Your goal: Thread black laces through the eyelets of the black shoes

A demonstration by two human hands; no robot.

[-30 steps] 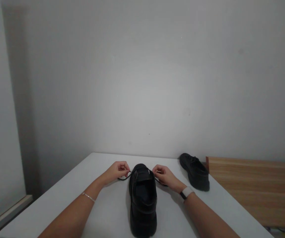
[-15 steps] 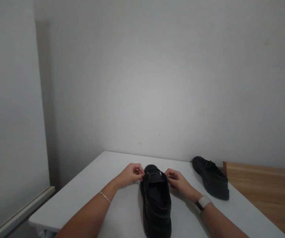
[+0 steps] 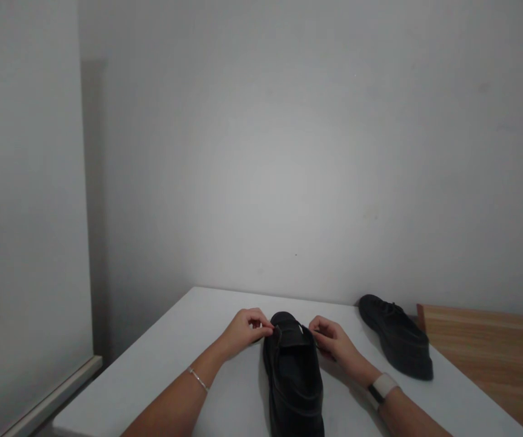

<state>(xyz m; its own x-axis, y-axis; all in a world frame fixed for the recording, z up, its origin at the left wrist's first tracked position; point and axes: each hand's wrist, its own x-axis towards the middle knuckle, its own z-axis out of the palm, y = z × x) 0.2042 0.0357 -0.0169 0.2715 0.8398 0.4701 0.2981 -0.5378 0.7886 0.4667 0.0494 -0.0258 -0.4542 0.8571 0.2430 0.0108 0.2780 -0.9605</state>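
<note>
A black lace-up shoe (image 3: pixel 296 394) stands on the white table in front of me, its heel towards me and its opening facing up. My left hand (image 3: pixel 249 331) pinches a dark shoelace at the shoe's left upper edge, thumb and forefinger pressed together. On the opposite side, my right hand (image 3: pixel 332 343) has its fingers closed around a dark strand of lace beside the upper edge. The tongue (image 3: pixel 291 335) lies between the two hands. Fine details of the lacing are too dark to make out.
A second black shoe (image 3: pixel 398 340) sits at the table's right edge near the wall. Beyond that edge is a wood-grain panel (image 3: pixel 484 352). The white table (image 3: pixel 161 370) meets a grey wall (image 3: pixel 280 152) at the back, and a white panel (image 3: pixel 25 182) stands at the left.
The whole view has shifted slightly, so table, shoes and hands appear lower and a bit further right. Both hands keep their pinching hold at the sides of the shoe.
</note>
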